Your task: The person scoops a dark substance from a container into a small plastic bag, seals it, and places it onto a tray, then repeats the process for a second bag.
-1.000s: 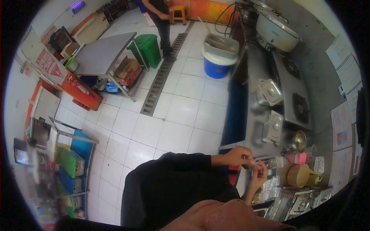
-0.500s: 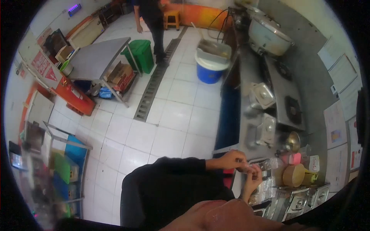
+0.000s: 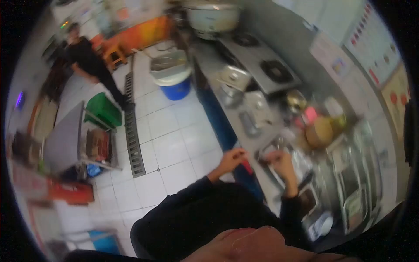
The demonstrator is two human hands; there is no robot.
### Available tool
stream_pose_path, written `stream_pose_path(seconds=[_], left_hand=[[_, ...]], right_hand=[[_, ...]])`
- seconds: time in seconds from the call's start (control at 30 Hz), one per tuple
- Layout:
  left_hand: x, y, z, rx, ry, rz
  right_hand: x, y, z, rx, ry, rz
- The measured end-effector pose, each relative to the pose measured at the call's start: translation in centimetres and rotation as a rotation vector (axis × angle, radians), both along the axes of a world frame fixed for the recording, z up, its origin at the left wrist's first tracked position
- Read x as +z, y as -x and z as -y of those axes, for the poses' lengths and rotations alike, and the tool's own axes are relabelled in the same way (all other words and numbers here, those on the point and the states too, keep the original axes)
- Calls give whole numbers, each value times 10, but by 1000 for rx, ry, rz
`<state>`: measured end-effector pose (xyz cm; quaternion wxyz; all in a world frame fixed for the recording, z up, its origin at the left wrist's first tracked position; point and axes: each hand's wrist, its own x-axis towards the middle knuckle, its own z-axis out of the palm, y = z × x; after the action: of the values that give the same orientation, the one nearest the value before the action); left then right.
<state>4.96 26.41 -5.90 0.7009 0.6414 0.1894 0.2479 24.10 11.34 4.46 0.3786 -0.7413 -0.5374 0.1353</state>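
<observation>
My left hand (image 3: 232,161) is held over the counter's front edge. Its fingers are curled together in a pinch; whatever lies between them, if anything, is too small to name. A red item (image 3: 247,167) shows just beside its fingertips. To the right, my right hand (image 3: 281,165) hangs over a metal tray (image 3: 271,175), its fingers smeared by motion. Clear plastic packets (image 3: 302,165) lie in the tray beside this hand. The two hands are apart.
Lidded metal pans (image 3: 258,107), a brown tub (image 3: 319,132) and a pink item (image 3: 310,114) stand on the counter beyond my hands. Burners (image 3: 276,70) are further back. A blue bucket (image 3: 176,88) and a green bin (image 3: 104,109) stand on the floor, near another person (image 3: 89,59).
My hands, close together half a second ago, have separated, the left one to the left. The view has turned right, toward the counter. The other person now shows more fully.
</observation>
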Motion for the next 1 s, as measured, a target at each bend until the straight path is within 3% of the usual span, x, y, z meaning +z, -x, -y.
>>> stream_pose_path(seconds=[0.07, 0.1, 0.13, 0.2, 0.27, 0.3, 0.4, 0.47, 0.53, 0.57, 0.6, 0.63, 0.7, 0.9, 1.0], left_hand=[[4, 15, -8, -76, -39, -129], [-9, 23, -11, -82, -49, -186], [-25, 33, -12, -87, -142, -244], [-51, 54, -12, -125, -204, -462], [-119, 83, -15, -169, -170, -549], [-140, 98, -12, -152, -215, -686], [-196, 150, -4, -144, -297, -782], [-226, 192, -2, -216, -497, -758], [-261, 237, 2, -97, -399, -876], [-302, 257, -1, -276, -569, -1015], [-273, 252, 2, -464, -752, -1116], [-279, 277, 1, -365, -612, -1197], [-293, 291, 1, -321, -561, -1260], [-298, 281, 5, -248, -513, -1238], [-292, 256, 10, -164, -291, -1211]], right_hand=[[18, -24, 1, -134, -20, 119], [23, -47, 1, -126, 90, 88], [15, -69, -1, -152, -21, 121], [23, -100, -4, -200, 150, 347], [15, -116, -9, -215, 210, 199], [5, -123, -13, -218, 236, 125], [-93, -178, -25, 4, 266, 111], [-103, -173, -28, -4, 301, 83], [-120, -172, -30, -64, 312, 126], [-134, -175, -34, -122, 302, 183], [-143, -177, -37, -179, 291, 239], [-141, -177, -37, -227, 307, 220], [-137, -177, -40, -319, 337, 182], [-161, -195, -44, -280, 339, 618], [-141, -183, -43, -320, 464, 512]])
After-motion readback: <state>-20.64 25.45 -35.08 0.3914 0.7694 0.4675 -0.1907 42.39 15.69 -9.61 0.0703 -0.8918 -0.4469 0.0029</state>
